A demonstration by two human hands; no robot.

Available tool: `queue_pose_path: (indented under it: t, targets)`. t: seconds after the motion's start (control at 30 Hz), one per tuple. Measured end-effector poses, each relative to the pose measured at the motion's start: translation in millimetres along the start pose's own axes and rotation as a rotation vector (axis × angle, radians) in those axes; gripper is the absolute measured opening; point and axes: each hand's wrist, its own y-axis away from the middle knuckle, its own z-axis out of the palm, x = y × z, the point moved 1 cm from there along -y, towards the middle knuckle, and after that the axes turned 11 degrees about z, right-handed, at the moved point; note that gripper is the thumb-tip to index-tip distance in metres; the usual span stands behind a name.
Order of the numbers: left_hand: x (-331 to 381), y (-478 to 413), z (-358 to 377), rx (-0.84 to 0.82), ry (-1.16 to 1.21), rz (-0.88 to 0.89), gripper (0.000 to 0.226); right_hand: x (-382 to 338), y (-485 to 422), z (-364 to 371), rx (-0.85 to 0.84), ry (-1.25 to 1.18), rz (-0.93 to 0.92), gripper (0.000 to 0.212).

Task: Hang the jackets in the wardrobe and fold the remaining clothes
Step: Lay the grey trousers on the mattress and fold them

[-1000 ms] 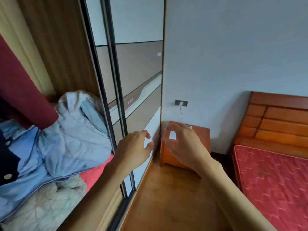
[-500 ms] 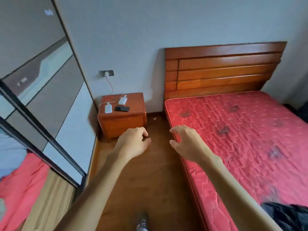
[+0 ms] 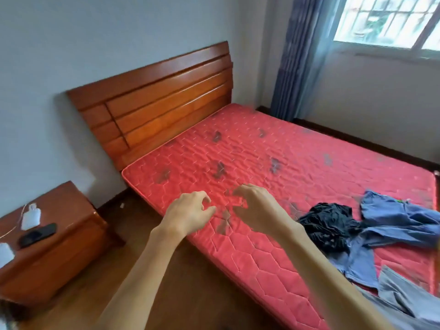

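Note:
A heap of clothes lies on the red mattress at the right: a crumpled black garment, a blue garment spread beside and under it, and a grey garment near the bottom right corner. My left hand and my right hand hover side by side over the mattress's near edge, fingers loosely curled, holding nothing. The black garment lies just right of my right forearm. The wardrobe is out of view.
A wooden headboard stands against the wall. To the left is a wooden nightstand with white chargers and a black phone. A blue curtain hangs by the window. Wooden floor runs along the bed.
The view has swung right from the open wardrobe, past the nightstand, to the bed. Both empty hands have come with it and now hang over the mattress edge; the clothes heap has come into view.

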Motion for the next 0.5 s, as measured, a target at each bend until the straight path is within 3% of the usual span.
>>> queue_pose_path:
  t: [0.5]
  targets:
    - [132,-145,107,-0.416,-0.044,0.436,0.035,179,25,-24,0.187,-0.145,0.524,0.029]
